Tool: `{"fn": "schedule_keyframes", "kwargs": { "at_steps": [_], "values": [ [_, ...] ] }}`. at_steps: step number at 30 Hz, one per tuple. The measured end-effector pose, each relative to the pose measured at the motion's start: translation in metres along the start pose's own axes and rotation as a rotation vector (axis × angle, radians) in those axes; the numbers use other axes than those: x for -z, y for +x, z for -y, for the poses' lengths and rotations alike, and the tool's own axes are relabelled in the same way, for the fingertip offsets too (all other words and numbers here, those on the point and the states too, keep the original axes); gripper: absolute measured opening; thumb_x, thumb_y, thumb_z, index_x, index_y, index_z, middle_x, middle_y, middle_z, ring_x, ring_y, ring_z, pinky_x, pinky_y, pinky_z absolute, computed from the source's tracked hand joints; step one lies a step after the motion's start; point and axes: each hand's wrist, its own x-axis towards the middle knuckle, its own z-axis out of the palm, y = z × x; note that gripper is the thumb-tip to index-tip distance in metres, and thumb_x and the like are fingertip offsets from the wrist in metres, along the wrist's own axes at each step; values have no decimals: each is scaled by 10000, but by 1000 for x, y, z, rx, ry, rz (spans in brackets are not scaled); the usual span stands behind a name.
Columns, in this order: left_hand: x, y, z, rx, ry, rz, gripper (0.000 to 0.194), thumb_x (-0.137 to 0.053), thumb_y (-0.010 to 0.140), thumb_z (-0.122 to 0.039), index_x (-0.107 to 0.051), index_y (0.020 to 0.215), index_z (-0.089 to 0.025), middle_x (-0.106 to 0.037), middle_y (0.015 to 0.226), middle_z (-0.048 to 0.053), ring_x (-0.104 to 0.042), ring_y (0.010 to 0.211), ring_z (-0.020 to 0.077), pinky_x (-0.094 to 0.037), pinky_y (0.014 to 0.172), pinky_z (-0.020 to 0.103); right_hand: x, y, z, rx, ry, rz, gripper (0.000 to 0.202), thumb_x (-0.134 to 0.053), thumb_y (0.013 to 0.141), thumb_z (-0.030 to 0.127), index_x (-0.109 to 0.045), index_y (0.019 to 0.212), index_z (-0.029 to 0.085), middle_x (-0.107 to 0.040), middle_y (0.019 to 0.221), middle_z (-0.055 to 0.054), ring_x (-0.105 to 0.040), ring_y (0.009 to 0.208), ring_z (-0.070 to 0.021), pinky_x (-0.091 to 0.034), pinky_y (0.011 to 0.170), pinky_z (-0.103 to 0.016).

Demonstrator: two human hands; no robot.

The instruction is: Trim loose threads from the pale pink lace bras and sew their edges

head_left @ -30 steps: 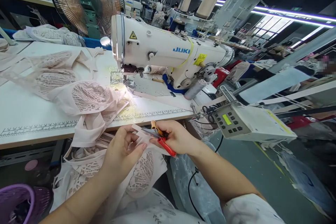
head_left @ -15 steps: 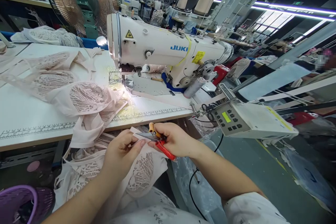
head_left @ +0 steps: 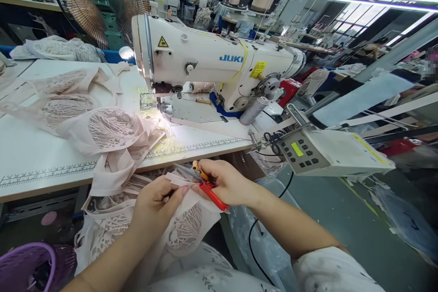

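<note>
My left hand (head_left: 159,200) pinches the edge of a pale pink bra (head_left: 186,228) with a lace cup, which hangs down over my lap. Close beside it, my right hand (head_left: 227,182) is closed around scissors (head_left: 212,196) with one red and one orange handle. The blades point left, just above the pink fabric strip between my hands; whether they touch it I cannot tell. Fingertips of the right hand also meet the fabric. More pink lace bras (head_left: 112,127) lie on the sewing table (head_left: 51,159), some trailing over its front edge to my left.
A white sewing machine (head_left: 205,54) with a lit needle area stands on the table ahead. Right of it is a control box (head_left: 328,153) on the table's edge. A fan (head_left: 102,4) stands behind, a purple basket (head_left: 51,255) at lower left. A black cable (head_left: 251,242) hangs right of my lap.
The scissor blades have shifted up and left, off the fabric strip they overlapped before. Both hands keep their holds. The view has turned slightly.
</note>
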Motion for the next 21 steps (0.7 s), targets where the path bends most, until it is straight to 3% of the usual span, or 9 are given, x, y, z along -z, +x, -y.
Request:
{"fn": "schedule_keyframes", "kwargs": {
  "at_steps": [5, 8, 11, 14, 17, 21],
  "values": [
    [4, 0, 1, 67, -54, 64, 259, -575, 789, -293, -634, 558, -191, -590, 535, -6, -543, 520, 131, -429, 506, 242, -2, 3, -2, -1, 14, 32, 338, -556, 757, 264, -258, 607, 210, -302, 567, 65, -256, 522, -74, -261, 468, -190],
    [4, -4, 4, 134, -198, 154, 101, -620, 770, -284, -660, 745, -194, -675, 722, 14, -618, 652, 154, -499, 596, 253, -3, 3, -3, 29, 67, 53, 328, -540, 766, 272, -265, 599, 211, -279, 559, 65, -261, 526, -77, -279, 490, -193],
    [3, -10, 6, 217, -253, 149, 271, -693, 706, -264, -616, 962, -218, -689, 866, 17, -638, 708, 154, -532, 631, 260, -2, 2, -3, 6, 108, 64, 322, -550, 755, 250, -270, 599, 212, -293, 568, 62, -283, 530, -76, -274, 502, -197],
    [5, -11, 7, 239, -229, 110, 211, -685, 717, -263, -612, 910, -220, -676, 817, 4, -623, 664, 140, -519, 589, 240, -2, 3, -4, -2, 112, 106, 311, -561, 745, 248, -285, 606, 209, -301, 573, 64, -278, 533, -75, -256, 494, -197],
    [6, -10, 5, 273, -309, 163, 110, -667, 755, -296, -636, 818, -212, -688, 783, 10, -636, 687, 151, -521, 606, 241, -3, 4, -5, 25, 100, 125, 312, -559, 742, 246, -280, 610, 207, -293, 577, 65, -262, 539, -77, -245, 489, -198],
    [6, -8, 0, 402, -410, 123, 139, -673, 757, -343, -657, 765, -205, -704, 742, 19, -648, 720, 174, -531, 655, 264, -4, 6, -7, 60, 109, 134, 314, -558, 756, 275, -283, 620, 207, -341, 608, 53, -296, 563, -81, -275, 518, -203]
  ]
}}
